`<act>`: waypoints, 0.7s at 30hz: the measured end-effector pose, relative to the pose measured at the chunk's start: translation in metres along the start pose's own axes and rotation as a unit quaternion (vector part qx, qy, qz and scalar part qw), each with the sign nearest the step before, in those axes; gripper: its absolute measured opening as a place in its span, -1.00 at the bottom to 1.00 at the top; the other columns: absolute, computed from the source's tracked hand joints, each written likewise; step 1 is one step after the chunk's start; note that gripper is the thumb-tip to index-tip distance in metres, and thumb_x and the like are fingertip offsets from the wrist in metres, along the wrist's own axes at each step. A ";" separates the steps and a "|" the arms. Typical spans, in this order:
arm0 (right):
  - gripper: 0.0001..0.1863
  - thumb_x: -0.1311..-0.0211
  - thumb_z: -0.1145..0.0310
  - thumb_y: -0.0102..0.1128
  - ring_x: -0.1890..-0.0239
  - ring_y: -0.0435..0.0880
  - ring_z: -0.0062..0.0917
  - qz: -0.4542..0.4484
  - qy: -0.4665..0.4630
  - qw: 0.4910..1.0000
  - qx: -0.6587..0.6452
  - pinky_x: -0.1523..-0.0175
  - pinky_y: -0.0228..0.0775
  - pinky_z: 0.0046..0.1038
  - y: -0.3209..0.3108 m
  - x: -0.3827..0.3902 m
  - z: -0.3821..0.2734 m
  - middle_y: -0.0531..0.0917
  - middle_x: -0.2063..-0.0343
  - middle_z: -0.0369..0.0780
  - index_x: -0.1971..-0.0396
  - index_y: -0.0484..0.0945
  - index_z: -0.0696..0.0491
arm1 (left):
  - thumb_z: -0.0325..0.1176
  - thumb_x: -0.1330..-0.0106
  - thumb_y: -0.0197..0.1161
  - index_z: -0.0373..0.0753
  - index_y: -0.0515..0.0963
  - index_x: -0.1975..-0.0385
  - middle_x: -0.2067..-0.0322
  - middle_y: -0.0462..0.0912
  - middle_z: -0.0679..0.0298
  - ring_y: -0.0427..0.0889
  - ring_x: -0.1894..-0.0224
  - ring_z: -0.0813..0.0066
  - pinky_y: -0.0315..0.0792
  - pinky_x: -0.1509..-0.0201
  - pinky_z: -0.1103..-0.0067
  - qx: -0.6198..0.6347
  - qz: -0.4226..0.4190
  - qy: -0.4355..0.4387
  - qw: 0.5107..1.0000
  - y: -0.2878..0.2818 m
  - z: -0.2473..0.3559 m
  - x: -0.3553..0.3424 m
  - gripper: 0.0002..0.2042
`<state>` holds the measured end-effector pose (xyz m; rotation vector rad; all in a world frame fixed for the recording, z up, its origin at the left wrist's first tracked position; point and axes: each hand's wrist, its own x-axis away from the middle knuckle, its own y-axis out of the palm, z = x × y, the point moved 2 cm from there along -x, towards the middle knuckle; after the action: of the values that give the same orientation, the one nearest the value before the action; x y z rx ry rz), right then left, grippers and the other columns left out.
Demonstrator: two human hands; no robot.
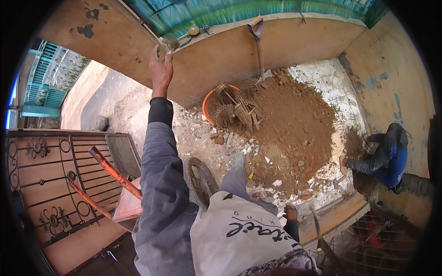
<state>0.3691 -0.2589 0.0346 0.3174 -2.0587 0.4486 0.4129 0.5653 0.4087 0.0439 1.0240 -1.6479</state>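
My left hand (pixel 161 71) is raised at the end of my outstretched arm, beside the upper edge of the tan wall (pixel 207 62). Its fingers are apart, and I see nothing held in them. Just past the fingertips is a small greyish object (pixel 173 42) on the wall top; whether I touch it cannot be told. A round yellowish bulb-like thing (pixel 193 30) sits a little to its right. My right hand (pixel 290 212) hangs low beside my body, partly hidden by the sleeve and shirt. Its fingers are too small to make out.
A shovel (pixel 260 50) leans on the wall above a brown soil pile (pixel 299 133). An orange-rimmed tub (pixel 207 103) holds worn basket-like pieces. An orange wheelbarrow (pixel 129 204) stands at left by a metal gate (pixel 41 184). Another person (pixel 391 156) in blue is at right.
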 end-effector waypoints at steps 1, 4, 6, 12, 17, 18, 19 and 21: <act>-0.80 -0.30 0.27 0.14 0.56 0.46 -0.68 -0.032 -0.194 0.966 0.165 0.54 0.36 -0.51 -0.022 -0.026 -0.010 0.53 0.52 -0.36 0.24 0.65 0.04 | -0.16 -0.31 0.33 -0.39 0.36 -0.30 -0.24 0.48 -0.14 0.45 -0.31 -0.02 0.30 -0.39 0.27 0.003 0.040 0.035 0.999 0.015 0.020 -0.041 -0.37; -0.79 -0.33 0.25 0.12 0.55 0.47 -0.67 -0.057 -0.069 0.995 0.045 0.51 0.37 -0.53 0.048 -0.012 -0.068 0.54 0.51 -0.35 0.27 0.63 0.06 | -0.08 -0.29 0.34 -0.45 0.21 -0.37 -0.35 0.30 -0.19 0.26 -0.42 -0.08 0.14 -0.49 0.26 -0.097 0.104 0.102 0.984 -0.031 0.013 -0.126 -0.22; -0.75 -0.36 0.24 0.11 0.52 0.51 -0.65 -0.078 -0.068 0.995 0.004 0.52 0.35 -0.56 0.065 -0.012 -0.096 0.56 0.47 -0.33 0.17 0.61 0.10 | -0.02 -0.29 0.32 -0.51 0.15 -0.38 -0.38 0.23 -0.22 0.18 -0.46 -0.10 0.07 -0.53 0.25 -0.149 0.159 0.163 0.962 -0.043 0.008 -0.174 -0.17; -0.75 -0.42 0.22 0.10 0.52 0.54 -0.65 -0.089 -0.198 0.964 0.154 0.47 0.37 -0.58 0.087 -0.057 -0.178 0.58 0.45 -0.32 0.14 0.58 0.09 | 0.18 -0.34 0.18 -0.41 0.01 -0.47 -0.48 0.01 -0.10 -0.05 -0.53 -0.03 -0.16 -0.56 0.18 -0.257 0.321 0.225 0.883 -0.080 -0.005 -0.299 -0.08; -0.65 -0.41 0.14 0.14 0.35 0.61 -0.58 -0.136 -0.185 0.962 0.149 0.29 0.50 -0.49 0.177 -0.078 -0.286 0.64 0.30 -0.29 0.00 0.54 0.07 | 0.23 -0.36 0.12 -0.34 -0.05 -0.50 -0.52 -0.06 -0.01 -0.13 -0.57 0.06 -0.26 -0.58 0.16 -0.344 0.400 0.258 0.810 -0.095 -0.021 -0.338 -0.06; -0.63 -0.42 0.14 0.13 0.32 0.61 -0.59 -0.133 -0.202 0.957 0.161 0.27 0.50 -0.50 0.192 -0.093 -0.315 0.65 0.27 -0.30 -0.04 0.54 0.08 | 0.24 -0.37 0.11 -0.33 -0.07 -0.51 -0.53 -0.08 0.01 -0.15 -0.57 0.08 -0.28 -0.58 0.16 -0.348 0.418 0.264 0.797 -0.088 -0.020 -0.342 -0.06; -0.63 -0.44 0.13 0.13 0.30 0.60 -0.60 -0.144 -0.189 0.961 0.142 0.23 0.49 -0.50 0.223 -0.089 -0.347 0.65 0.24 -0.30 -0.05 0.53 0.08 | 0.25 -0.37 0.10 -0.31 -0.08 -0.52 -0.53 -0.09 0.03 -0.17 -0.58 0.10 -0.30 -0.58 0.15 -0.364 0.428 0.277 0.779 -0.087 -0.024 -0.341 -0.06; -0.63 -0.45 0.14 0.11 0.29 0.58 -0.63 -0.157 -0.206 0.956 0.139 0.21 0.44 -0.52 0.278 -0.074 -0.429 0.66 0.25 -0.31 -0.05 0.55 0.10 | 0.26 -0.38 0.08 -0.29 -0.10 -0.53 -0.55 -0.12 0.06 -0.20 -0.59 0.14 -0.34 -0.59 0.15 -0.394 0.452 0.296 0.744 -0.078 -0.036 -0.336 -0.06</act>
<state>0.6261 0.1819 0.1176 0.9622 -2.2882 0.5070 0.4542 0.8472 0.6059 0.4509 1.7476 -0.2052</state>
